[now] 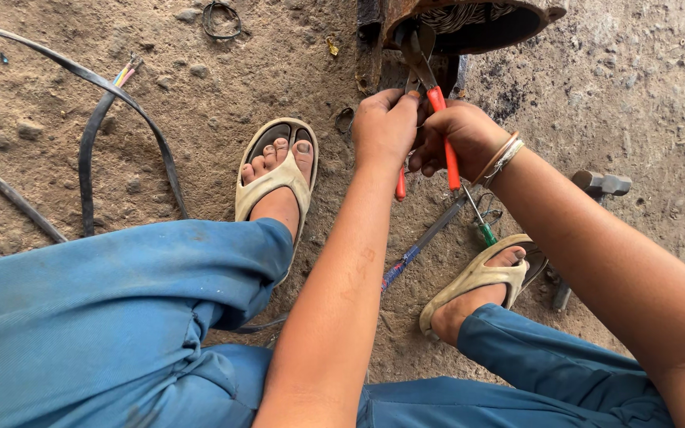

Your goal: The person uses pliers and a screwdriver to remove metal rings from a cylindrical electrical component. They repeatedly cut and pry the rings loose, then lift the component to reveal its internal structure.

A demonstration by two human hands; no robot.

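Both my hands grip red-handled pliers (442, 135) between my knees. My left hand (385, 127) closes around one handle near the jaws. My right hand (463, 139), with bangles at the wrist, wraps the other handle. The metal jaws reach up into a rusty round motor housing (469, 24) with wire windings showing inside. I sit on a dirt floor in blue trousers, with a sandal on each foot.
A black cable (89, 150) with coloured wire ends curls on the ground at left. A green-handled screwdriver (481, 226), a long metal rod (430, 234) and a hammer (596, 190) lie by my right foot. A small wire ring (222, 20) lies at top.
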